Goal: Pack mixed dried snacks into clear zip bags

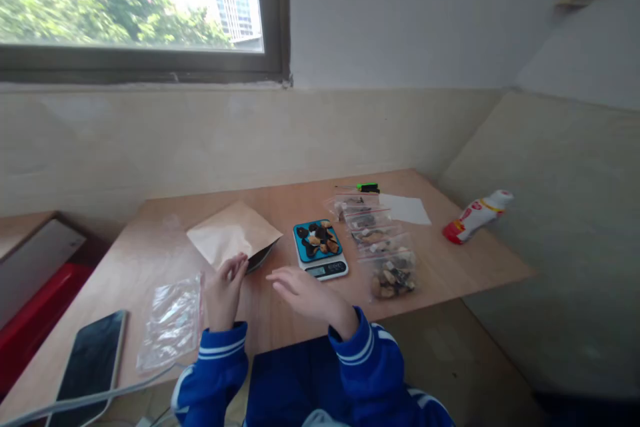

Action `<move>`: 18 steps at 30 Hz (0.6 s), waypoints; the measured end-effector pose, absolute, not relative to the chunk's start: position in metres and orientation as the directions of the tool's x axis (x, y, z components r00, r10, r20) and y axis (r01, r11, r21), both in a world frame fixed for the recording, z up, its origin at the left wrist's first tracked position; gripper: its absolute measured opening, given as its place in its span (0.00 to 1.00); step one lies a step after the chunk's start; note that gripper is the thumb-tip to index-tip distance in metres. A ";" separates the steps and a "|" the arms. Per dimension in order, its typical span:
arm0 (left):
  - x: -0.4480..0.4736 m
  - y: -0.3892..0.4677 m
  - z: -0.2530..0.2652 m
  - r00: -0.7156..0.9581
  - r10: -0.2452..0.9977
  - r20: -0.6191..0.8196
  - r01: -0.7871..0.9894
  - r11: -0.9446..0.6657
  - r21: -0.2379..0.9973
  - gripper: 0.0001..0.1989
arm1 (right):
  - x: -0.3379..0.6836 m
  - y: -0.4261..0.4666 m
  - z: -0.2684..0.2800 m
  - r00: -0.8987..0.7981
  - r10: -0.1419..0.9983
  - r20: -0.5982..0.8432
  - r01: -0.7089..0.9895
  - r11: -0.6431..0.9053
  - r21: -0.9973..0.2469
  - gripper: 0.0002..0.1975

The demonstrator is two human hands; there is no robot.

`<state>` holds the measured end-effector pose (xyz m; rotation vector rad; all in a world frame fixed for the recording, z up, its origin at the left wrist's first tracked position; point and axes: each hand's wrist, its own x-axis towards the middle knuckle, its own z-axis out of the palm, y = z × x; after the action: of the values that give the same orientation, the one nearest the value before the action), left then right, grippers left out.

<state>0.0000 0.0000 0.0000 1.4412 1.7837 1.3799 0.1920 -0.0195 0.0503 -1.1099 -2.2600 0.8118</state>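
Note:
My left hand (226, 290) is raised at the mouth of a brown kraft paper bag (233, 230). Its fingers are loosely apart and nothing shows in them; whether they touch the bag I cannot tell. The bag lies flat, its dark opening towards me. My right hand (310, 297) hovers in front of a small digital scale (325, 272), palm down, fingers stretched out and holding nothing. Dark and tan dried pieces, like dried mushrooms, (319, 238) lie on the scale's blue platform. The display is too small to read.
Several zip bags of similar pieces (393, 277) overlap right of the scale. Behind them are a green-handled screwdriver (367, 186) and white paper (405, 208). A red-and-white bottle (475, 217) stands at right. Clear plastic bags (173, 324) and a tablet (93, 364) with a cable lie left.

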 end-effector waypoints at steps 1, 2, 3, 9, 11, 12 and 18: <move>-0.003 0.004 -0.004 -0.322 0.921 0.220 0.493 -0.035 0.869 0.15 | 0.201 -0.021 0.054 -0.540 0.830 0.139 0.535 0.466 -0.704 0.16; -0.007 0.005 -0.009 -0.307 0.925 0.223 0.520 -0.033 0.854 0.15 | 0.208 -0.023 0.057 -0.523 0.844 0.117 0.543 0.436 -0.717 0.16; -0.011 0.004 -0.013 -0.284 0.932 0.225 0.539 -0.039 0.842 0.15 | 0.216 -0.025 0.059 -0.503 0.859 0.100 0.546 0.405 -0.734 0.15; -0.053 -0.041 -0.035 -0.445 0.857 0.261 0.692 0.144 0.707 0.21 | 0.261 -0.025 0.059 -0.201 0.969 0.142 0.465 0.222 -0.857 0.15; -0.067 -0.056 -0.042 -0.489 0.823 0.291 0.752 0.228 0.619 0.24 | 0.276 -0.023 0.055 -0.082 0.982 0.170 0.446 0.189 -0.875 0.15; -0.072 -0.061 -0.045 -0.507 0.807 0.303 0.765 0.258 0.591 0.25 | 0.282 -0.022 0.052 -0.039 0.983 0.178 0.440 0.176 -0.880 0.15; -0.073 -0.064 -0.047 -0.496 0.857 0.138 0.702 0.303 0.644 0.10 | 0.298 -0.021 0.044 0.001 0.987 0.162 0.417 0.147 -0.897 0.16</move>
<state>-0.0727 -0.0638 -0.0468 1.4293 2.3385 0.9713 0.2983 -0.0212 0.0443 -1.4042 -1.5575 0.8288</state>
